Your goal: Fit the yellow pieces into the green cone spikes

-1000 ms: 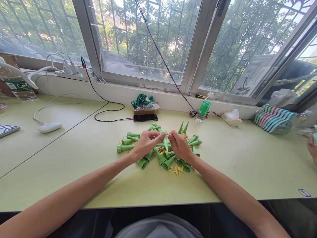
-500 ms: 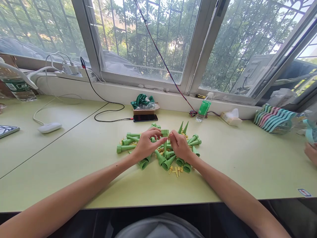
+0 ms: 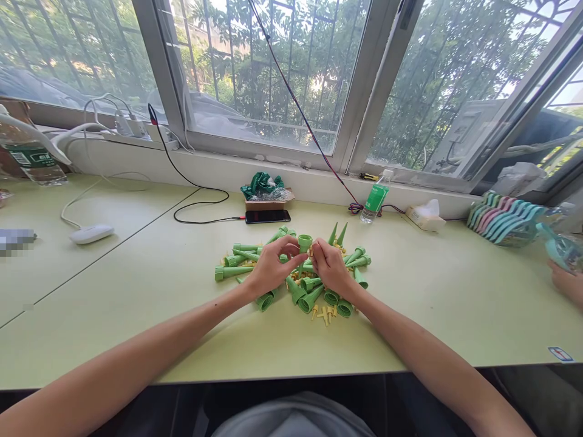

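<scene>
A green cone (image 3: pixel 304 244) is pinched upright by the left hand (image 3: pixel 272 269); the right hand (image 3: pixel 331 267) is curled against it, its grip not discernible.

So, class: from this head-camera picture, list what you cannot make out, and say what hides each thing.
Head view: green cone, lower part partly covered by the left hand.
Head view: whether the right hand grips anything, hidden by its own curled fingers.
Head view: flat item at the left edge, blurred out.
Head view: co-worker's hand, cut off by the right edge.
Head view: yellow parts, too small to identify.
</scene>
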`<action>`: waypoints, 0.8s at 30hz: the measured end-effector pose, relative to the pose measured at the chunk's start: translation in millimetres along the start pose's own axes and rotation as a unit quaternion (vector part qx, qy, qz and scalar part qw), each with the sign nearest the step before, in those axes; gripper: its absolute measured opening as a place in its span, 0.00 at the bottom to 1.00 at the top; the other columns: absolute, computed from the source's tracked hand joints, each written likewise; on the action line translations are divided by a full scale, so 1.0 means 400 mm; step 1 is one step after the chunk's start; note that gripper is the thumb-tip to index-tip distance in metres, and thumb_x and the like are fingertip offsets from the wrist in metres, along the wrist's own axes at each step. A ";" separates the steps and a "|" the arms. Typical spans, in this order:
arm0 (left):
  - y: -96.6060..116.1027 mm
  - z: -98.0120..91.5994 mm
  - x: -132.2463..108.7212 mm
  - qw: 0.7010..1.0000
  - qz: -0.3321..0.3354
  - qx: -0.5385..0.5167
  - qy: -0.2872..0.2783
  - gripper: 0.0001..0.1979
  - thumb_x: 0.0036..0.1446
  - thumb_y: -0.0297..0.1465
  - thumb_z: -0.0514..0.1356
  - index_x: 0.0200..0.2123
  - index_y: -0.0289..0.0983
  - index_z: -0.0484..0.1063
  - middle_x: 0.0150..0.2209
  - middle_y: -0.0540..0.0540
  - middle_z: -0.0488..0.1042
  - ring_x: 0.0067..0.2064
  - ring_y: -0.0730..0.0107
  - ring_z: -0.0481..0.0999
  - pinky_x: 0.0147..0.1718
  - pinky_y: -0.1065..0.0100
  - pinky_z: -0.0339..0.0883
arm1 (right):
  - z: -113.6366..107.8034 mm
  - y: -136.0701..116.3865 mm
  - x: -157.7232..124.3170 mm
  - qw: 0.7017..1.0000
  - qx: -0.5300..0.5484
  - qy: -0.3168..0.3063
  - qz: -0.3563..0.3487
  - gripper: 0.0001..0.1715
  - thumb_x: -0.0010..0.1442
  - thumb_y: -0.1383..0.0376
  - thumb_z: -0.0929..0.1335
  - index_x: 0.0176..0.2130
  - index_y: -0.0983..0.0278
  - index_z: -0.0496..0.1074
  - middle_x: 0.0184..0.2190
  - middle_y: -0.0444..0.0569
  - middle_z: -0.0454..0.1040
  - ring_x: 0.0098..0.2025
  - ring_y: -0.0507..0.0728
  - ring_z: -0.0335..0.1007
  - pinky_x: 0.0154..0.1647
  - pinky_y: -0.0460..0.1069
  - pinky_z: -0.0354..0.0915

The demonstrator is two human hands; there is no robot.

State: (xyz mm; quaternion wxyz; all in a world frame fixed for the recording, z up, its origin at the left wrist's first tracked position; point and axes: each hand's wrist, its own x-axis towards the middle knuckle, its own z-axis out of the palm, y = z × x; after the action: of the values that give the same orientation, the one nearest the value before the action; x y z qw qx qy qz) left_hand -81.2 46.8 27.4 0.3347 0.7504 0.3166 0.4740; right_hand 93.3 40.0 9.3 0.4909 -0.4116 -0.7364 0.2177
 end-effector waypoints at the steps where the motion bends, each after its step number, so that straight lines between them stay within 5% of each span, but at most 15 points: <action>1: -0.001 0.001 0.001 1.000 -0.013 -0.017 -0.005 0.13 0.55 0.38 0.66 0.36 0.36 0.69 0.30 0.49 0.75 0.35 0.67 0.76 0.35 0.67 0.70 | 0.000 0.000 0.001 1.000 0.002 -0.003 0.002 0.23 0.71 0.51 0.55 0.27 0.59 0.55 0.19 0.40 0.60 0.21 0.51 0.56 0.24 0.47 0.56; 7: -0.027 0.003 0.008 0.991 -0.079 -0.110 -0.007 0.17 0.57 0.41 0.63 0.42 0.35 0.68 0.31 0.46 0.78 0.36 0.66 0.77 0.35 0.66 0.70 | -0.006 -0.009 0.004 0.998 0.026 -0.052 0.016 0.20 0.69 0.51 0.59 0.31 0.60 0.59 0.20 0.39 0.61 0.21 0.50 0.55 0.23 0.46 0.54; 24: -0.027 0.002 0.011 0.993 -0.085 -0.077 -0.024 0.15 0.57 0.41 0.61 0.39 0.36 0.68 0.22 0.52 0.68 0.23 0.74 0.63 0.23 0.71 0.56 | -0.002 -0.017 0.001 0.993 0.071 -0.078 0.043 0.21 0.66 0.50 0.64 0.29 0.60 0.58 0.18 0.38 0.59 0.20 0.50 0.54 0.22 0.46 0.52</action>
State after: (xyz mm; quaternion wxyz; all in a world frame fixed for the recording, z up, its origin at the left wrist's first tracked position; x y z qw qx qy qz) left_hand -80.6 56.5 20.8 0.4377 0.7038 0.3338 0.4490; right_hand 91.2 36.4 14.8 0.4500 -0.3886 -0.7369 0.3217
